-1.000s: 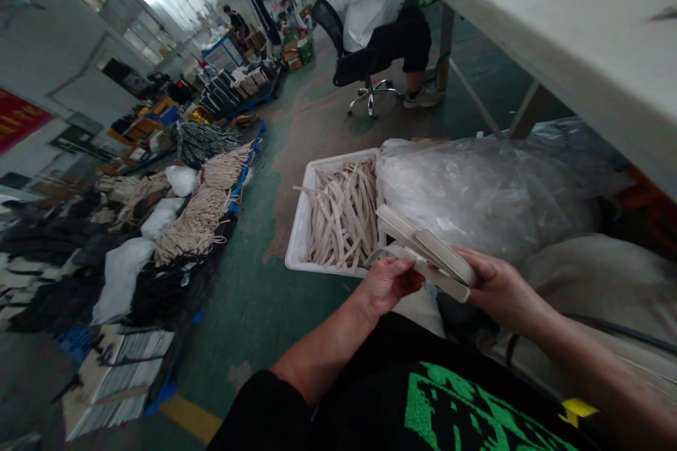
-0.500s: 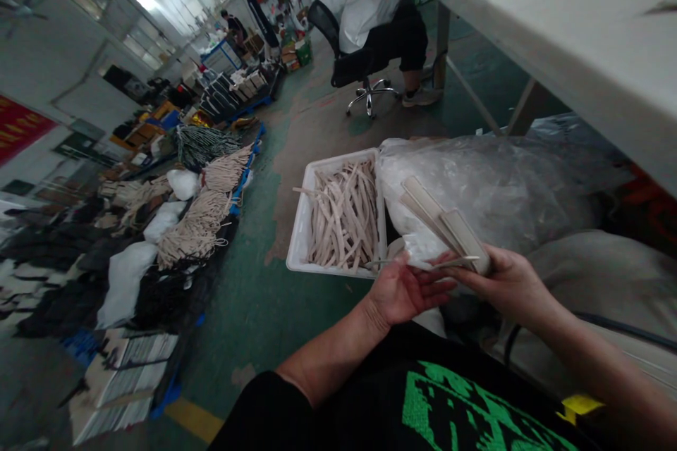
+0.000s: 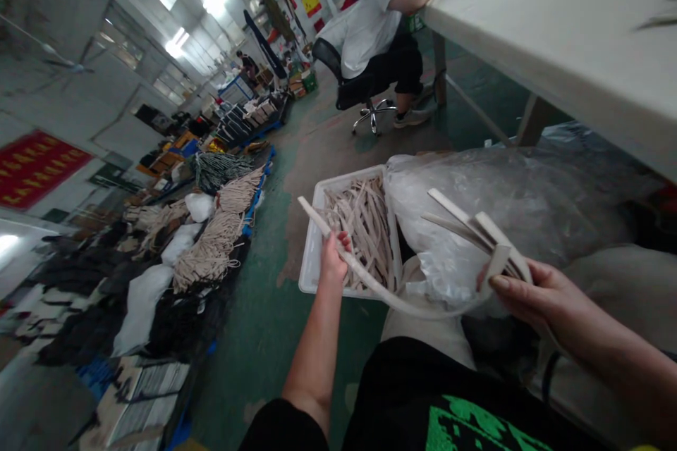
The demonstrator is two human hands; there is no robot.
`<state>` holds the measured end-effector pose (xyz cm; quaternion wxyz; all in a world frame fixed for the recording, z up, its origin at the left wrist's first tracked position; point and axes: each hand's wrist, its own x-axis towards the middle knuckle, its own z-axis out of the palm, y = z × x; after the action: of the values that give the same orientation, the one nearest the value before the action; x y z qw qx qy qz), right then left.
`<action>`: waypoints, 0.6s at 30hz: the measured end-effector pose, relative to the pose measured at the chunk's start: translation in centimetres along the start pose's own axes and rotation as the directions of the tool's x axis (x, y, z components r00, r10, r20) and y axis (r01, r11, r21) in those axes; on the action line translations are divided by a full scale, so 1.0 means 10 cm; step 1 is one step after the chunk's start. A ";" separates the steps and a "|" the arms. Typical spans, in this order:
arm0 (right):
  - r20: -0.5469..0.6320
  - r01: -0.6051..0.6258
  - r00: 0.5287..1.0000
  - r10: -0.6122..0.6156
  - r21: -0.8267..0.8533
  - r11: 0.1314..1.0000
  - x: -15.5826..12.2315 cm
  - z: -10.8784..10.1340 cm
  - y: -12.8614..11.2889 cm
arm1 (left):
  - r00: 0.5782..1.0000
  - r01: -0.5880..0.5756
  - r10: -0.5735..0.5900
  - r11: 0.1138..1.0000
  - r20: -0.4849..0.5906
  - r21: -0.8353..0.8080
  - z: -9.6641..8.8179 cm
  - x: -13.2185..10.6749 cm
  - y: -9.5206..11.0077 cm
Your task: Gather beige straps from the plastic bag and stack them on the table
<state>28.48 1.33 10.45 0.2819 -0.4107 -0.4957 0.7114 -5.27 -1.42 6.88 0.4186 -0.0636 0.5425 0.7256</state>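
Note:
My left hand [image 3: 335, 257] grips a long beige strap [image 3: 378, 288] near its far end, over the near left part of a white plastic bin [image 3: 308, 264]. The strap sags in a curve across to my right hand [image 3: 529, 289]. There my fingers are closed round several folded beige straps [image 3: 494, 236], their ends sticking up and to the left. Inside the bin lies a loose heap of similar beige straps [image 3: 364, 225]. Parts of my right fingers are hidden behind the bundle.
Clear plastic bags [image 3: 476, 183] bulge right of the bin, under a white table [image 3: 539, 21]. A person in a white shirt [image 3: 370, 21] sits on a black office chair [image 3: 352, 88] beyond. Bundled straps [image 3: 209, 243] and black goods are piled on pallets at left.
My left hand has moved left and away from my right hand, now gripping a strap drawn out between them. The view has tilted up slightly.

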 end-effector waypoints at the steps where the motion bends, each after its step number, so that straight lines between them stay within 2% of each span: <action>1: -0.017 -0.021 1.000 0.021 0.031 0.999 0.02 0.01 0.00 | 0.994 0.005 -0.013 0.998 0.110 0.069 0.03 -0.10 -0.08; 2: -0.032 -0.037 0.999 0.039 0.066 0.997 0.03 0.02 -0.01 | 0.968 0.009 -0.049 0.986 0.246 0.164 0.05 -0.22 -0.18; 3: -0.045 -0.045 0.998 0.050 0.101 0.994 0.04 0.02 -0.02 | 0.914 0.000 -0.111 0.962 0.390 0.274 0.06 -0.33 -0.30; 5: -0.073 -0.024 0.997 0.035 0.144 0.989 0.06 0.01 -0.06 | 0.748 -0.061 -0.269 0.882 0.606 0.468 0.06 -0.56 -0.54; 7: -0.107 0.006 0.994 0.015 0.188 0.982 0.07 -0.01 -0.09 | 0.600 -0.112 -0.413 0.804 0.685 0.583 0.03 -0.74 -0.73; 8: -0.124 0.020 0.992 0.006 0.209 0.978 0.08 -0.02 -0.10 | 0.541 -0.128 -0.474 0.770 0.695 0.625 0.01 -0.81 -0.80; 10: -0.170 0.061 0.985 -0.019 0.248 0.967 0.10 -0.04 -0.12 | 0.458 -0.153 -0.563 0.712 0.687 0.685 -0.02 -0.91 -0.89; 11: -0.190 0.081 0.981 -0.031 0.263 0.961 0.10 -0.05 -0.12 | 0.429 -0.165 -0.599 0.684 0.676 0.710 -0.04 -0.94 -0.92; 13: -0.225 0.120 0.973 -0.056 0.280 0.952 0.12 -0.07 -0.13 | 0.397 -0.182 -0.648 0.639 0.650 0.748 -0.08 -0.96 -0.96; 18: -0.285 0.158 0.956 -0.074 0.285 0.945 0.11 -0.09 -0.14 | 0.387 -0.207 -0.693 0.577 0.608 0.790 -0.15 -0.94 -0.96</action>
<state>28.74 3.12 11.24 0.4487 -0.4255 -0.3602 0.6985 6.74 -7.13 4.40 0.7357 0.4232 0.4663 0.2494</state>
